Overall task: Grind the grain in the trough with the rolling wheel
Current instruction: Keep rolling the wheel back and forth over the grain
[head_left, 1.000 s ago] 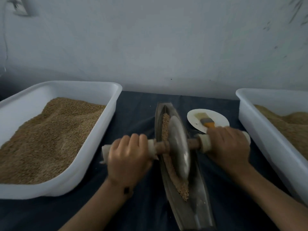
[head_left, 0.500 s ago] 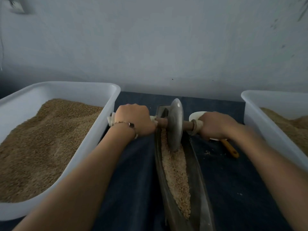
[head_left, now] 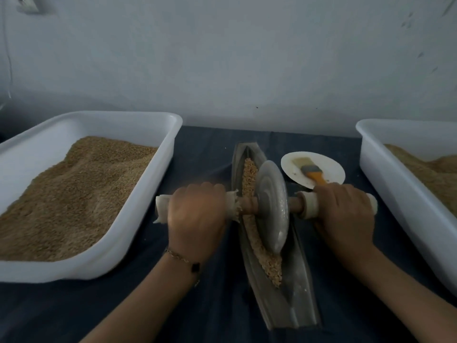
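Observation:
A long metal trough (head_left: 294,288) lies lengthwise on the dark cloth in the middle. Tan grain (head_left: 268,262) lines its groove. The grey metal rolling wheel (head_left: 273,204) stands upright in the groove at mid length, on a wooden axle with white wrapped ends. My left hand (head_left: 197,219) grips the left handle, knuckles up. My right hand (head_left: 346,211) grips the right handle. Part of the grain is hidden behind the wheel.
A white tub (head_left: 138,229) heaped with grain stands at the left. Another white tub (head_left: 388,184) with grain is at the right edge. A small white plate (head_left: 331,167) with an orange-handled brush (head_left: 312,173) sits just beyond my right hand. A pale wall is behind.
The wheel first rolled from mid trough to the far end. It has since come back toward me to mid trough, both hands still on the handles.

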